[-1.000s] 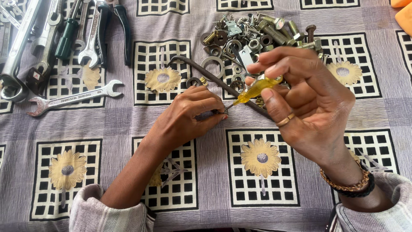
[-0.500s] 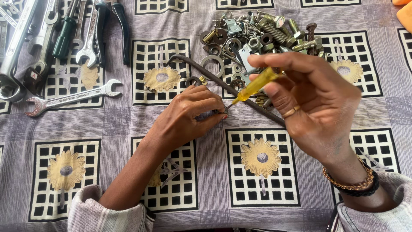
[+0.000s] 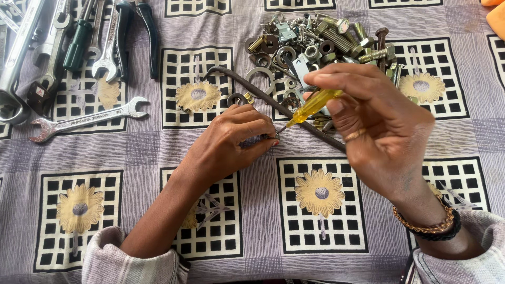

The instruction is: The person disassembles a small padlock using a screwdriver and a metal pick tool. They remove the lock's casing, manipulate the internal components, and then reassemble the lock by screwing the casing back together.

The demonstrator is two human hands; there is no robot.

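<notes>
My right hand [image 3: 379,123] grips a small screwdriver with a clear yellow handle [image 3: 313,105], its tip slanting down and left. The tip meets a small metal part pinched in the fingers of my left hand [image 3: 231,139], which rests on the patterned cloth [image 3: 263,221]. The part itself is mostly hidden by my fingertips. A long dark bent metal rod [image 3: 252,90] lies diagonally under both hands.
A heap of bolts, nuts and washers [image 3: 321,42] sits at the top centre. Spanners, pliers and a green-handled tool [image 3: 79,39] lie at the top left, with one open-ended spanner [image 3: 87,120] below them. An orange object [image 3: 497,18] shows at the top right corner.
My right hand has turned the yellow-handled screwdriver, raising the handle, and the tip now points down at the part in my left hand. My left hand has stayed in place.
</notes>
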